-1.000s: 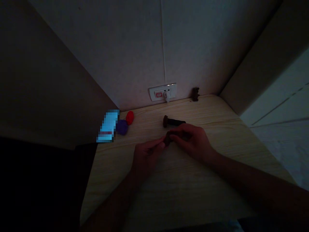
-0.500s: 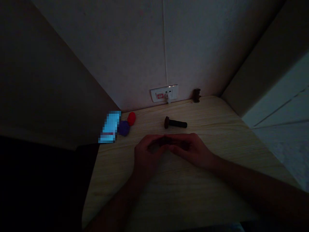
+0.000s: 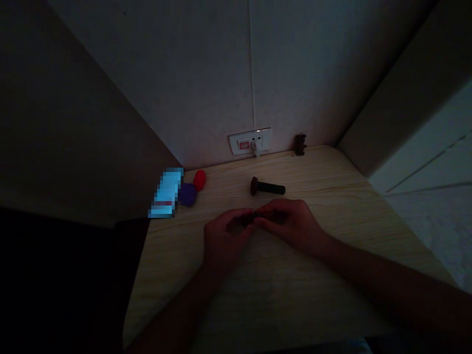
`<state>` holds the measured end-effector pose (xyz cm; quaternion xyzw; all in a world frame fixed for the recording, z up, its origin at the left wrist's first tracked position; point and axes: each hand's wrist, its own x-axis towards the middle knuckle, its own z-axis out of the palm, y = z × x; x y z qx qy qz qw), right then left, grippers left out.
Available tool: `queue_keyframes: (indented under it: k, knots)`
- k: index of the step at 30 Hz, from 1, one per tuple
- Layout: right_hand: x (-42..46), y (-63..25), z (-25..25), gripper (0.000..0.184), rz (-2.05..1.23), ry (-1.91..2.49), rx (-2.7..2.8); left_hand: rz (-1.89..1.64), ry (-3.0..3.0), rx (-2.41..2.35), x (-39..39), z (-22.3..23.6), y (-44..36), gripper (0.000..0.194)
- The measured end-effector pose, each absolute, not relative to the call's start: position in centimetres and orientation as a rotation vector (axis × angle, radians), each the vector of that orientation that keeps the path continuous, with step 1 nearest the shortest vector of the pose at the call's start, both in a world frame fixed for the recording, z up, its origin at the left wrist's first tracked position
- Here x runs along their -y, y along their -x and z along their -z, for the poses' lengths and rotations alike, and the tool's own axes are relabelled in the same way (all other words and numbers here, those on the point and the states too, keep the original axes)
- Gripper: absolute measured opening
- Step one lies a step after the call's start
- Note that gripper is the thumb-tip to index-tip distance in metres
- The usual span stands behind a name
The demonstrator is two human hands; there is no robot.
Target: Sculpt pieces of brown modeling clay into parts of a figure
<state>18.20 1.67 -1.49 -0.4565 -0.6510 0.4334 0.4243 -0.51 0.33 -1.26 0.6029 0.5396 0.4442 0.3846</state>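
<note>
Over the middle of the wooden table [image 3: 221,305], my left hand [image 3: 224,241] and my right hand [image 3: 295,223] meet at the fingertips. Both are closed in a pinch around something small and dark, too dim and hidden for me to make out. Just beyond my fingers lies a dark piece [image 3: 270,187], a black rod with a brown, wider head at its left end. To the left of my hands, a purple lump [image 3: 188,194] touches a red oval lump [image 3: 199,180].
A lit, pixelated screen [image 3: 165,192] lies at the table's left edge beside the purple lump. At the back right stands a small dark brown figure [image 3: 300,145] against the wall. A wall socket [image 3: 250,141] with a white plug sits just above the table's back edge.
My right hand's fingers have shifted slightly and arch higher over the pinch. My left fingertips have moved a little, staying against the right ones. The things on the table lie as before.
</note>
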Motion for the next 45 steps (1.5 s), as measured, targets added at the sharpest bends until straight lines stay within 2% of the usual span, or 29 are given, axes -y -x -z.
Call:
queue_keyframes:
  k: [4, 17, 25, 29, 35, 42, 45]
  knots:
    - [-1.9, -18.2, 1.7, 0.020, -1.135, 1.131, 1.507, -1.192, -1.466, -1.327, -0.5, 1.6, 0.6, 0.029]
    - [-2.2, -18.3, 1.7, 0.022, -1.447, 0.934, 1.341, -1.012, -1.611, -1.363, -0.7, 0.5, 1.0, 0.015]
    - [-2.7, -18.5, 1.2, 0.030, -1.547, 0.899, 1.326, -0.981, -1.367, -1.095, -0.6, 0.3, 1.1, 0.024]
    - [-2.5, -18.2, 1.2, 0.030, -1.425, 0.909, 1.236, -0.968, -1.321, -1.087, -0.8, 0.7, 1.4, 0.028]
    - [-2.2, -18.4, 1.2, 0.021, -1.143, 1.002, 1.465, -0.991, -1.279, -1.115, -0.9, 0.7, 1.3, 0.022]
    - [-1.8, -18.2, 1.6, 0.046, -1.169, 0.984, 1.578, -1.107, -1.447, -1.115, -1.3, 0.5, 1.2, 0.007]
    - [-1.8, -18.2, 1.9, 0.048, -1.216, 0.959, 1.560, -1.101, -1.433, -1.112, -1.3, 0.6, 1.2, 0.006]
